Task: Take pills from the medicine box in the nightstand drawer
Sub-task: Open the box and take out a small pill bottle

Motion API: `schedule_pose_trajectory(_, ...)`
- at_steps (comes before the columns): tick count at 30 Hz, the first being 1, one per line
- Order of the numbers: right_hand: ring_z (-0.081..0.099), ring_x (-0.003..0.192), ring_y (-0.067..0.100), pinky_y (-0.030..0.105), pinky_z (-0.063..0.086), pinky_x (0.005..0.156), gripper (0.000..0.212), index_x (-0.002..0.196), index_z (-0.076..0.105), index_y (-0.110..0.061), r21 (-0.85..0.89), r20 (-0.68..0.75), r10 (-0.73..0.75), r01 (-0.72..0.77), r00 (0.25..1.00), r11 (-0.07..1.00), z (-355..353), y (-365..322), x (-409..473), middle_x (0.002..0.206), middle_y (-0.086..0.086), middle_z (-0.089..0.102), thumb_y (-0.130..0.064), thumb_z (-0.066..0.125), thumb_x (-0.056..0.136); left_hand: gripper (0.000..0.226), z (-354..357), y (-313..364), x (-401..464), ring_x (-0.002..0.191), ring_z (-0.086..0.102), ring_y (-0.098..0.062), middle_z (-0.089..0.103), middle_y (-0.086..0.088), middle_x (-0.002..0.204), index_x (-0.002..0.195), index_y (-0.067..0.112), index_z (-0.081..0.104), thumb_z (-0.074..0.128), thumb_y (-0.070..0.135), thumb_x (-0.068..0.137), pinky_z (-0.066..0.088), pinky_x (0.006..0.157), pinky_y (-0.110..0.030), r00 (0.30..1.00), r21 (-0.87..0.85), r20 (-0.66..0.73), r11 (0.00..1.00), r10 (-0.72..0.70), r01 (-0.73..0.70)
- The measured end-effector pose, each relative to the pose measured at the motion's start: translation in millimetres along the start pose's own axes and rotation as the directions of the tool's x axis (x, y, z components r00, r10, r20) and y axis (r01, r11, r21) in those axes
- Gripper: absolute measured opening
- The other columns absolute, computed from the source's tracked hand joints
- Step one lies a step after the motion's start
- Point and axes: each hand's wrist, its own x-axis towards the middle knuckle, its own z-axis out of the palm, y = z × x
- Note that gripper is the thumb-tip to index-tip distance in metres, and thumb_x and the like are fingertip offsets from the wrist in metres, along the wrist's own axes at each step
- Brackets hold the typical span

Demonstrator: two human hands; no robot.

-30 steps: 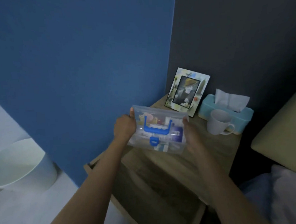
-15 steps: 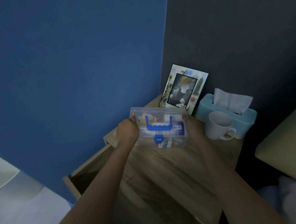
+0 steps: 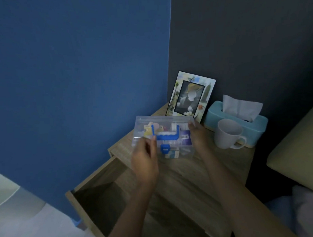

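Observation:
The medicine box [image 3: 172,125], clear plastic with a blue handle and a blue latch [image 3: 165,148], sits on the nightstand top [image 3: 198,171], in front of the picture frame. My right hand [image 3: 197,134] grips the box's right end, thumb on the lid's back corner. At the box's front left is my left hand [image 3: 144,159], its fingertips up at the lid's edge beside the handle. That hand is blurred, so its grip is unclear. The lid is down, and packets show through the plastic. The nightstand drawer [image 3: 88,218] stands pulled out at the lower left, its inside dark.
A picture frame [image 3: 191,94] leans on the dark wall at the back. A teal tissue box [image 3: 241,119] and a white mug [image 3: 227,135] stand right of the medicine box. A blue wall runs along the left, and a beige headboard [image 3: 298,148] fills the right.
The box went from being held up over the open drawer to resting on the nightstand top. My left hand slid from its left end to the front near the handle.

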Motion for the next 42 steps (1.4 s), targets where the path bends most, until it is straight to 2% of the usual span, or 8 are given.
schedule_pose_trajectory(6, 0.054, 0.125, 0.029, 0.040, 0.043, 0.106, 0.046, 0.140, 0.047, -0.011, -0.036, -0.005, -0.018, 0.018, 1.000, 0.999, 1.1, 6.3, 9.0, 0.141, 0.012, 0.054, -0.035, 0.039, 0.101, 0.061, 23.3, -4.3, -18.4, 0.076, 0.063, -0.019, 0.067, -0.001, 0.073, 0.068, 0.020, 0.062, 0.031, 0.069, 0.087, 0.049, 0.071, -0.034, 0.803, -0.002, 0.400, 0.876, -0.441, 0.482)
schedule_pose_trajectory(9, 0.063, 0.082, 0.013, 0.003, 0.047, 0.057, 0.045, 0.141, 0.046, -0.014, -0.053, -0.029, -0.035, 0.033, 0.999, 0.998, 2.1, 11.0, 13.4, 0.124, 0.006, 0.061, -0.034, 0.037, 0.102, 0.059, 28.0, -1.9, -15.1, 0.077, 0.064, -0.021, 0.069, -0.006, 0.075, 0.070, 0.018, 0.064, 0.035, 0.066, 0.088, 0.051, 0.077, -0.038, 0.781, -0.096, 0.402, 0.826, -0.478, 0.556)
schedule_pose_trajectory(12, 0.055, 0.064, 0.006, 0.003, 0.033, 0.031, 0.045, 0.141, 0.046, -0.014, -0.053, -0.047, -0.042, 0.040, 0.998, 0.998, 3.4, 14.3, 17.5, 0.109, 0.004, 0.064, -0.033, 0.037, 0.102, 0.058, 27.7, -0.7, -11.8, 0.074, 0.063, -0.019, 0.068, -0.003, 0.072, 0.067, 0.017, 0.065, 0.037, 0.064, 0.089, 0.049, 0.075, -0.036, 0.792, -0.110, 0.389, 0.830, -0.470, 0.547)
schedule_pose_trajectory(20, 0.063, 0.076, 0.009, 0.017, 0.047, 0.051, 0.044, 0.138, 0.049, -0.016, -0.038, -0.072, -0.045, 0.042, 0.996, 0.998, 7.0, 18.9, 22.0, 0.122, 0.006, 0.063, -0.036, 0.037, 0.101, 0.042, 22.9, 0.9, -16.3, 0.077, 0.063, -0.014, 0.068, 0.002, 0.076, 0.071, 0.024, 0.065, 0.042, 0.050, 0.094, 0.047, 0.070, -0.028, 0.774, -0.195, 0.433, 0.790, -0.463, 0.582)
schedule_pose_trajectory(27, 0.064, 0.107, 0.026, 0.043, 0.051, 0.094, 0.042, 0.128, 0.058, -0.016, 0.017, -0.071, -0.064, 0.065, 0.995, 0.998, 6.2, 17.8, 16.9, 0.123, 0.011, 0.065, -0.040, 0.039, 0.099, 0.013, 8.0, -15.2, -33.6, 0.091, 0.060, -0.013, 0.063, 0.002, 0.097, 0.095, 0.025, 0.057, 0.058, 0.014, 0.091, 0.050, 0.083, -0.029, 0.829, -0.289, 0.364, 0.794, -0.425, 0.534)
schedule_pose_trajectory(33, 0.055, 0.052, 0.013, 0.030, 0.046, 0.054, 0.052, 0.068, 0.055, -0.026, 0.180, -0.237, -0.142, 0.187, 0.961, 0.966, 1.6, 37.3, -29.0, 0.060, -0.003, 0.056, -0.066, 0.029, 0.088, 0.052, -2.1, -20.0, -19.1, 0.120, 0.046, -0.015, 0.045, -0.003, 0.135, 0.134, 0.018, 0.040, 0.057, 0.038, 0.090, 0.041, 0.093, -0.028, 0.884, -0.367, 0.012, 0.821, -0.466, 0.438)
schedule_pose_trajectory(38, 0.061, 0.062, 0.004, 0.018, 0.048, 0.057, 0.059, 0.088, 0.063, -0.016, 0.147, -0.160, -0.272, 0.296, 0.949, 0.944, 3.8, 53.4, -48.8, 0.074, 0.000, 0.065, -0.061, 0.025, 0.087, 0.069, -5.5, -23.3, 0.6, 0.139, 0.033, -0.015, 0.034, -0.002, 0.153, 0.148, 0.022, 0.029, 0.034, 0.060, 0.090, 0.032, 0.110, -0.034, 0.915, -0.384, 0.097, 0.834, -0.391, 0.396)
schedule_pose_trajectory(42, 0.065, 0.069, 0.007, 0.021, 0.049, 0.060, 0.069, 0.102, 0.062, -0.010, 0.174, -0.150, -0.237, 0.262, 0.960, 0.949, 1.6, 44.7, -47.8, 0.080, 0.002, 0.066, -0.063, 0.021, 0.086, 0.044, -10.8, -21.6, 11.3, 0.113, 0.056, 0.006, 0.064, 0.026, 0.115, 0.119, 0.044, 0.056, 0.028, 0.062, 0.090, 0.047, 0.089, -0.010, 0.921, -0.457, 0.190, 0.799, -0.341, 0.391)
